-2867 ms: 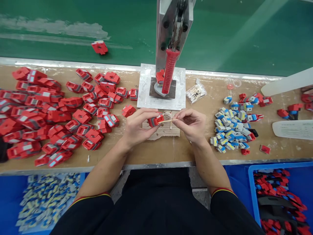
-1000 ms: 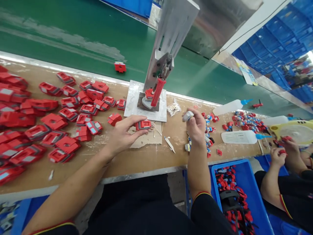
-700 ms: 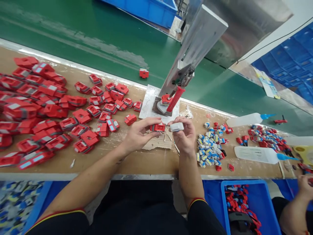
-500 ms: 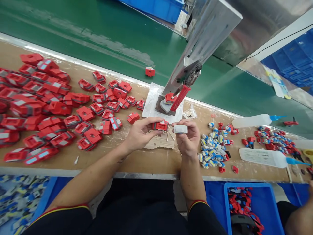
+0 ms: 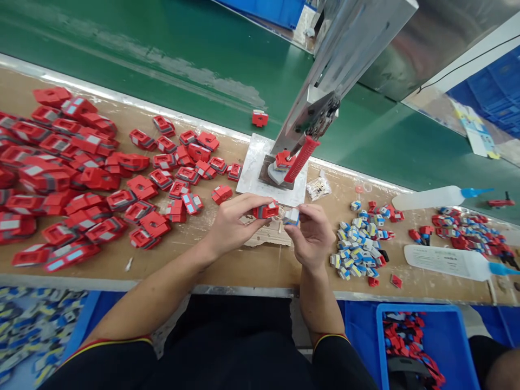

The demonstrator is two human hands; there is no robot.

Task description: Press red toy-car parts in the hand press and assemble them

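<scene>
Between the fingers of my left hand is a red plastic toy vehicle part. A small white and blue plastic part is pinched in my right hand, just to the right of the red one, with a narrow gap between them. Both hands are over a torn piece of cardboard on the bench, in front of a lever press with a red handle. Another red part sits in the press. Similar red parts lie heaped on the left.
White and blue parts are piled right of my hands. Two bottles with blue tips lie farther right. One red part rests on the green belt behind the bench. A blue bin stands below the bench edge.
My right hand has turned the small part, so its blue side now shows, and brought it slightly left and lower. My left hand keeps the red part in nearly the same place.
</scene>
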